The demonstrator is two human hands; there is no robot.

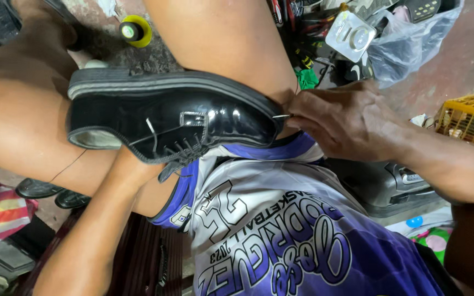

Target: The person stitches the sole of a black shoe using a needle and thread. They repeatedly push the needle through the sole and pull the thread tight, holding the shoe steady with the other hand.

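Observation:
A glossy black leather shoe (165, 112) lies on its side across my lap, sole toward the top, toe pointing right. My right hand (341, 118) pinches a thin metal needle (281, 116) at the toe, where upper meets sole. My left forearm (105, 219) rises from the lower left to the shoe's opening; the hand itself is hidden behind the shoe. A pale thread (152, 134) crosses the shoe's side near the laces, and a thin dark thread (67, 167) trails over my left thigh.
A yellow-rimmed spool (135, 30) stands on the floor above the shoe. A yellow plastic crate (470, 115) is at the right edge. A clear plastic bag (412, 44) and tools lie at the top right. Other black shoes (39, 189) sit at the left.

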